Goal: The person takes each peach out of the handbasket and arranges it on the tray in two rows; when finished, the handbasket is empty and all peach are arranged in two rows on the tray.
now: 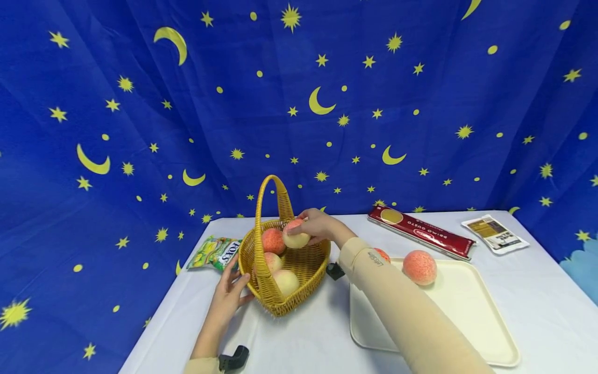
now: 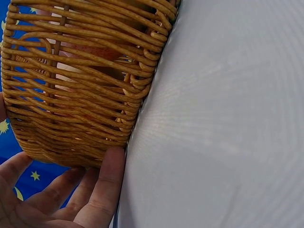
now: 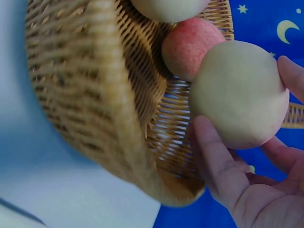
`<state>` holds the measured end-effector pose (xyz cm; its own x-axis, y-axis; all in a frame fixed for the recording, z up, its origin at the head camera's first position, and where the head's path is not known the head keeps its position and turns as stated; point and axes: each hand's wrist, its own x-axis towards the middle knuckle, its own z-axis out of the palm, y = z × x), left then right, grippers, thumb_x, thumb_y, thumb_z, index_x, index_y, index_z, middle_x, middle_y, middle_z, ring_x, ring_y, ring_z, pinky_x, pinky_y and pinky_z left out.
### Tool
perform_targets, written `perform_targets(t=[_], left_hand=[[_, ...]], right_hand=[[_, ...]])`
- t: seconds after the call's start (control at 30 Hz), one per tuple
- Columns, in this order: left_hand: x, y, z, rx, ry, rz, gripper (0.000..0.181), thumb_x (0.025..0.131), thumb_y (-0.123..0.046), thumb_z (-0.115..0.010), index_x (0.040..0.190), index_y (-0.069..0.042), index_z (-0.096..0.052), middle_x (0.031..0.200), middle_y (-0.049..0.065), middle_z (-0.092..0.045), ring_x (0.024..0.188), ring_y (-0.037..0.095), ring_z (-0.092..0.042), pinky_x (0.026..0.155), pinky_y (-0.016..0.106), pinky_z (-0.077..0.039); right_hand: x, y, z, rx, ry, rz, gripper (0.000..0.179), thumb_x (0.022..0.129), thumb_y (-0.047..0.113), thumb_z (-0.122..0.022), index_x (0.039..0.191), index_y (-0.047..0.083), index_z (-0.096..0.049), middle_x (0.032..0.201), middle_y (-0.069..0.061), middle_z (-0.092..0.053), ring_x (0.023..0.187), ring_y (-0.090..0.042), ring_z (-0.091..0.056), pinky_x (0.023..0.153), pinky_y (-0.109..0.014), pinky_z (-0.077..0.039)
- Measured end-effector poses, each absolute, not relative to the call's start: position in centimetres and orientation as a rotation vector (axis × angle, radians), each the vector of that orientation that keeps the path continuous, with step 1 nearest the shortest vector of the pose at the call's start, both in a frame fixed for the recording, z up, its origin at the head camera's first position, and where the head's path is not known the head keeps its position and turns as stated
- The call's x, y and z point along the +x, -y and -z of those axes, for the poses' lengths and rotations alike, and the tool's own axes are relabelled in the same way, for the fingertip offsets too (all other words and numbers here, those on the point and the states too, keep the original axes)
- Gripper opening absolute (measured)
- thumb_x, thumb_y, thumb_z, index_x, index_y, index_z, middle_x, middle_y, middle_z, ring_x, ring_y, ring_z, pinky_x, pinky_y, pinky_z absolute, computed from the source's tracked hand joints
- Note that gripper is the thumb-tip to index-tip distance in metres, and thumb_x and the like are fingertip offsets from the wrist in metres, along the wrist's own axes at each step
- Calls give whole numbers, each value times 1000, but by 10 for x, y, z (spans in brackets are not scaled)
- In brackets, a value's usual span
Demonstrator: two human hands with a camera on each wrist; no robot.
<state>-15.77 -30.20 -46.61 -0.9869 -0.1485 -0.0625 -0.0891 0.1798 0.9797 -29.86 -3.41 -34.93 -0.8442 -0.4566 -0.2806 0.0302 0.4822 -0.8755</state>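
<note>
A pale peach [image 1: 297,241] is over the wicker basket [image 1: 309,267], near the tabletop's [image 1: 299,343] back-left corner, pinched by the right hand [image 1: 322,227], fingers parted to its width. The left hand [image 1: 228,292] touches the basket, fingers spread, beside a FOX'S bag [image 1: 212,253] at the left edge. Rightward, a cream tray [image 1: 467,311] carries a red peach [image 1: 419,267].
</note>
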Motion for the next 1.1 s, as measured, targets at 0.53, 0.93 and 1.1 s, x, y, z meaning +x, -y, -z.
perform_targets(t=[0.53,0.93,1.1], left_hand=[[-157,301,466,244,2366,1994,72,114,-24,-55,174,-30,-16,166,28,-34,140,35,-56,95,36,-68],[-157,302,465,262,2351,1980,71,114,-22,-55,174,-28,-17,163,28,-37,132,29,-61,94,34,-68],[-157,299,466,255,2338,1987,71,114,-20,-55,174,-28,-19,162,27,-39,129,27,-63,94,34,-68]], right_hand=[[-298,-29,340,-731,-2558,1297,60,96,31,-81,149,11,-60,133,-16,-68,117,-30,-65,91,-38,-59],[-288,-109,333,-811,-2611,1346,62,95,25,-83,150,10,-58,135,-18,-67,113,-33,-72,86,-35,-62],[-275,-149,330,-799,-2671,1324,64,94,29,-85,150,12,-59,136,-16,-67,108,-26,-73,84,-29,-61]])
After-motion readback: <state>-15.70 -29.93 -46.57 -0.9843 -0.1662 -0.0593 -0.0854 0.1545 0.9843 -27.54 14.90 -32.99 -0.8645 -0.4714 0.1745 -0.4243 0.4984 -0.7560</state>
